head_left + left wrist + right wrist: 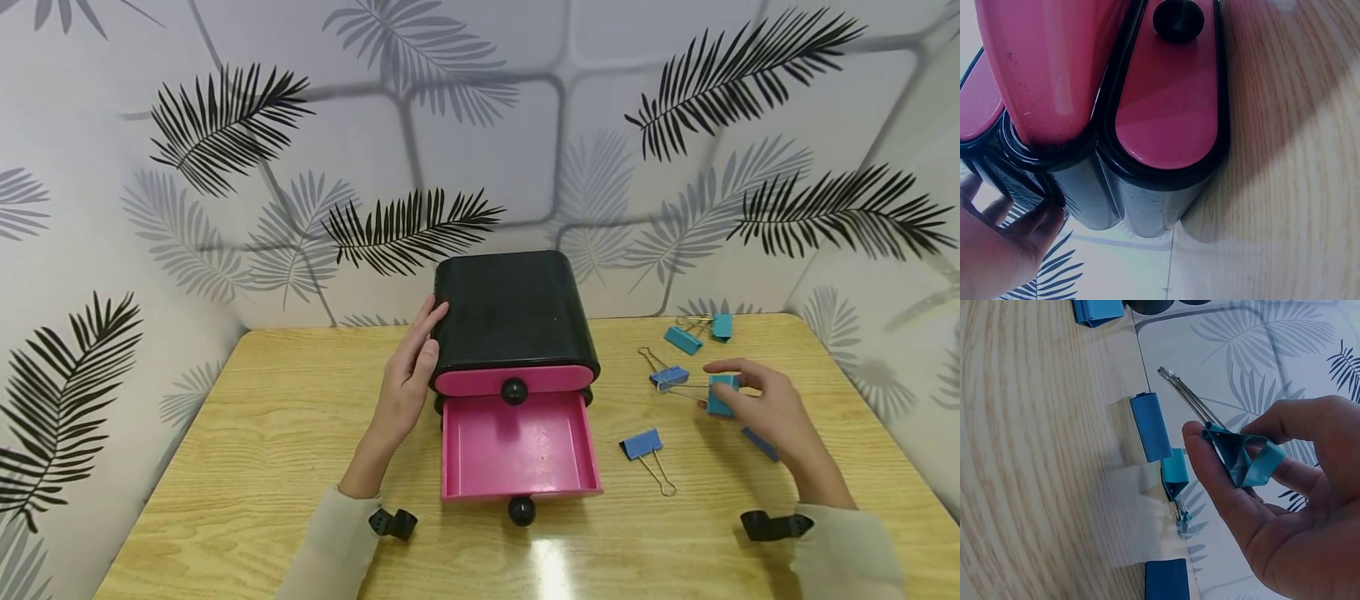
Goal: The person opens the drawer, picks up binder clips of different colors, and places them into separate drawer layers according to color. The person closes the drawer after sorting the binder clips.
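A black drawer unit (513, 308) with pink fronts stands upright on the table. One of its pink drawers (517, 458) is pulled out, its bare floor showing; the pink front above it is in place. My left hand (405, 379) rests against the unit's left side, fingers extended; the left wrist view also shows this hand (1007, 240) touching the black casing. Above the table to the right, my right hand (772, 408) pinches a teal binder clip (722, 395) between thumb and fingers. Its wire handles (1188, 397) point away from the palm in the right wrist view.
Between the unit and my right hand lie two blue binder clips (641, 444), one farther back (669, 377). Teal clips (683, 339) lie near the wall. Another blue clip (761, 443) is partly hidden by my right hand. A leaf-patterned wall covering (480, 167) borders the table.
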`<state>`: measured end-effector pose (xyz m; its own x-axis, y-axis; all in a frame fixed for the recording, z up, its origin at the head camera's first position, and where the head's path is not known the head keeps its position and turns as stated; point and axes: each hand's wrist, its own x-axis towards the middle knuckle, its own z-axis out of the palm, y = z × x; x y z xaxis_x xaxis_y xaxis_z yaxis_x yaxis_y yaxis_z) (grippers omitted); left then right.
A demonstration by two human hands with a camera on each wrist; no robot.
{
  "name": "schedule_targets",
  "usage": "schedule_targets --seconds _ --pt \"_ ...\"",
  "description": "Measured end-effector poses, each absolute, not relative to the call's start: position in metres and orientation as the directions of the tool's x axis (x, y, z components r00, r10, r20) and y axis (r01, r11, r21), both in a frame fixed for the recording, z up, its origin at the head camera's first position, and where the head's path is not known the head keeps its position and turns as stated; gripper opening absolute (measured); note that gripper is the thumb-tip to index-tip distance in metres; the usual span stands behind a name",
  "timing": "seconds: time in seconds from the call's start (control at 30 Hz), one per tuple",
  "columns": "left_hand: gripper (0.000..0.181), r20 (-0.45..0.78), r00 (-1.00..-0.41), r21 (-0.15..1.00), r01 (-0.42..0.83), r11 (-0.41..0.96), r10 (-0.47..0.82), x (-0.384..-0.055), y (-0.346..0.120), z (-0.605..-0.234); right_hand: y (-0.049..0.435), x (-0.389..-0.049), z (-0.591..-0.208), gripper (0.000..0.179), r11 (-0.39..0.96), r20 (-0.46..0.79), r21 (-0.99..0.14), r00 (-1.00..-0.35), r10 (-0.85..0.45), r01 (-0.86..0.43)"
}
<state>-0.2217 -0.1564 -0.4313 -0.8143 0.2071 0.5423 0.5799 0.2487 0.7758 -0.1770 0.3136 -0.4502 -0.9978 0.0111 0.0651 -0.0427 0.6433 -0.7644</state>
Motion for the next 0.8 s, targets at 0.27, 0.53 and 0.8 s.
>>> schedule_targets --seconds 0.27,0.53,0.8 --pt "0.048 0.543 -0.812 0.769 0.584 0.261 0.214 -0.2221 -0.1568 -0.433 0.3086 -0.1777 -0.4511 0.037 0.656 0.093 -0.751 -0.996 -0.008 -0.076" --pt "0.048 0.543 -0.814 0.771 0.58 0.264 0.203 -0.221 -0.1557 -0.4313 0.3063 -0.1781 -0.4487 0.041 0.639 0.076 -0.766 -0.997 -0.029 -0.077" --pt "0.048 0.533 -0.823 0.785 0.568 0.248 0.196 -0.221 -0.1544 -0.4306 0.3053 -0.178 -0.4491 0.045 0.425 0.052 -0.902 -0.996 -0.074 -0.079"
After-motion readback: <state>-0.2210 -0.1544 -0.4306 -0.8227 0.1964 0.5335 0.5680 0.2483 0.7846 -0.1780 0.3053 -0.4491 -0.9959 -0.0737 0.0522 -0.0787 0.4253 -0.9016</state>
